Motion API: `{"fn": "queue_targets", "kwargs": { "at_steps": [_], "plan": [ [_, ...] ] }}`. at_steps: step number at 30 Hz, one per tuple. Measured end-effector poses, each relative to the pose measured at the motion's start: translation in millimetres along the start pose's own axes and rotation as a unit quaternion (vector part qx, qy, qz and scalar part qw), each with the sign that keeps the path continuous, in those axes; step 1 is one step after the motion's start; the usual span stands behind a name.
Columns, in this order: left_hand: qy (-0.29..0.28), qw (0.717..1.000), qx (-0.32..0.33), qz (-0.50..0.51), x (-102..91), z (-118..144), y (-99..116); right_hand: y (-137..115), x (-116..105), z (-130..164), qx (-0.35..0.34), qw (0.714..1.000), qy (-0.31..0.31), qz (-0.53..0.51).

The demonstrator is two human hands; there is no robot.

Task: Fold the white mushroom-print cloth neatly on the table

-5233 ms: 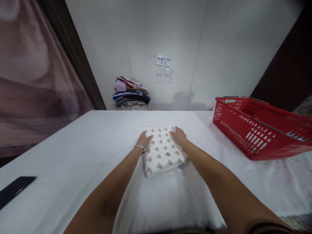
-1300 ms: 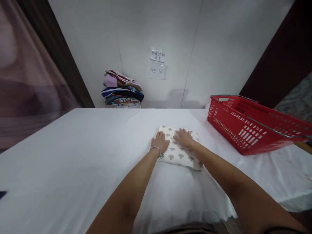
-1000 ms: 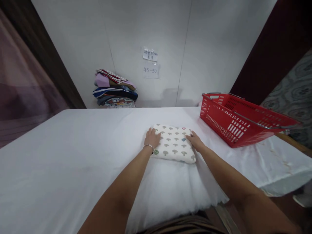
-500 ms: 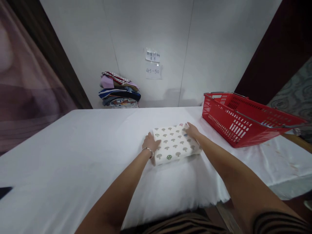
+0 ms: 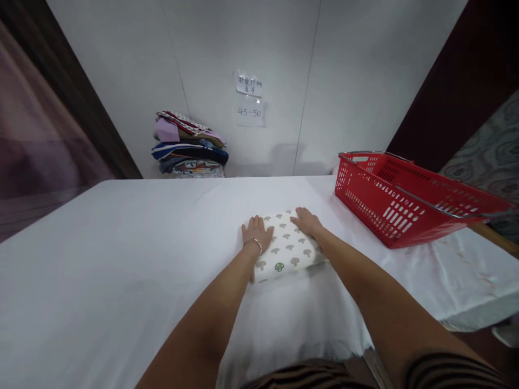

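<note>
A folded white fabric bundle printed with grey mushrooms [image 5: 288, 246] lies on a table draped in a glossy white cloth [image 5: 141, 232], and a single green mushroom shows near the front edge of its upper face. The person's left hand [image 5: 258, 233] rests palm down over the left side of the bundle, fingers outstretched and slightly spread, pressing on it rather than clenched around it. A thin silver-coloured bracelet [image 5: 257, 244] circles that wrist. The right hand [image 5: 307, 221] lies over the bundle's far right corner, its fingers extended and laid flat on the fabric, with the thumb pointing inward across the print; the fingers are unclenched. Both forearms reach in from the near side of the bundle, where brown and black striped clothing [image 5: 308, 375] shows. To the right of the bundle, well apart from it, stands a red perforated plastic shopping basket with metal handles [image 5: 377, 200]. Beyond the bundle and to its left, a stack of folded multicoloured fabrics [image 5: 190, 146] sits near a pale grey panelled wall [image 5: 121, 65]. Straight beyond the bundle, two white handwritten paper sheets [image 5: 250, 100] hang on that wall, the lower one reading "45-50". Far left of the bundle hangs a blurred pinkish curtain [image 5: 32, 156].
</note>
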State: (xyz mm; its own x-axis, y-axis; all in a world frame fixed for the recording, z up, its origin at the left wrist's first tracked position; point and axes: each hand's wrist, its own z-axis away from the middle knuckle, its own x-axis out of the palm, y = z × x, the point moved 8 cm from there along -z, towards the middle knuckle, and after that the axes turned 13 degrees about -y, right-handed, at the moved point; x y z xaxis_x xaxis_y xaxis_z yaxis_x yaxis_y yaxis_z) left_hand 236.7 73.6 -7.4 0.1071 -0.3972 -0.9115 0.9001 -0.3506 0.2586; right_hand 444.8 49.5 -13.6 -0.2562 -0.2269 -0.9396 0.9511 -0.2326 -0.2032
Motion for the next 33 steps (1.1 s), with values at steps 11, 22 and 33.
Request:
{"fn": "queue_targets", "kwargs": {
  "at_steps": [11, 22, 33],
  "plan": [
    [-0.004, 1.000, -0.008, 0.010, -0.6, -0.2, -0.7, -1.3, -6.5, 2.4, -0.001, 0.999, -0.026, -0.018],
    [-0.004, 1.000, -0.011, 0.020, 0.9, -2.7, -3.0, -19.0, -16.0, 24.4, -0.004, 1.000, -0.010, 0.026],
    [-0.001, 1.000, -0.007, 0.014, 0.9, -3.7, -1.5, -15.9, 12.5, 57.4, -0.023, 0.999, -0.015, 0.044]
  ]
}}
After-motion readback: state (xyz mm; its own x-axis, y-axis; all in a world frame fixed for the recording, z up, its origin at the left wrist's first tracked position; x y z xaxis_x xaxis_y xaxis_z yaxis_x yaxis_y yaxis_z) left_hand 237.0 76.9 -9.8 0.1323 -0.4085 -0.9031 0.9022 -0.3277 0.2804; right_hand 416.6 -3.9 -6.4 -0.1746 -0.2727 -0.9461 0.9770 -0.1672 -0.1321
